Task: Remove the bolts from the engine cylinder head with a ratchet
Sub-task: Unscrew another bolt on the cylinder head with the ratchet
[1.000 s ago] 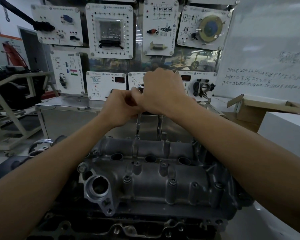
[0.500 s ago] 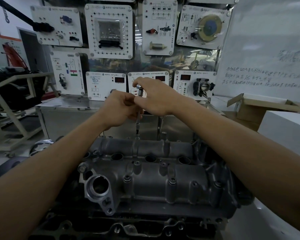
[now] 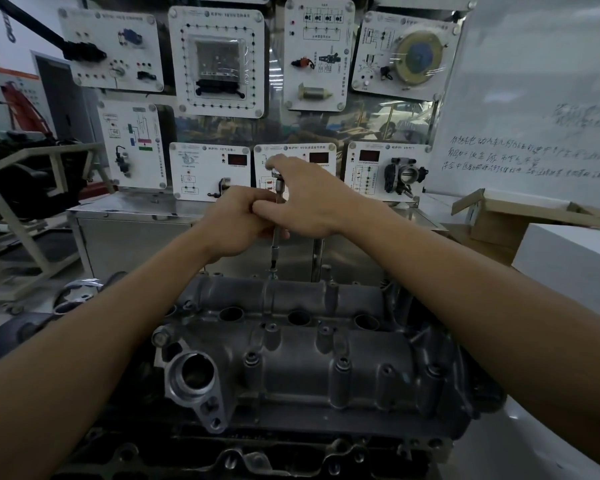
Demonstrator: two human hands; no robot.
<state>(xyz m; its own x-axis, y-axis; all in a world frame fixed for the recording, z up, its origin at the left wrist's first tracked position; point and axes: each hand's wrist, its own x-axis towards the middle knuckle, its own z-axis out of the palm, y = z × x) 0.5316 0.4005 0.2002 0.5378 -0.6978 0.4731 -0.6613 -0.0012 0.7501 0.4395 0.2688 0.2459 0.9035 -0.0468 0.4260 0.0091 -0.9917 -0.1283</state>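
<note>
A thin silver ratchet (image 3: pixel 276 192) is stood on a small bolt (image 3: pixel 272 273) at the grey metal cylinder head's (image 3: pixel 326 362) far edge. It is gripped by the curled left hand (image 3: pixel 236 220) and pinched on top by the right hand (image 3: pixel 312 199). More loosening turns seem needed.

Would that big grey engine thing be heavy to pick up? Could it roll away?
Probably very heavy: the cylinder head looks like thick cast metal. It likely won't roll, being wide, blocky and seated on the engine block below.
</note>
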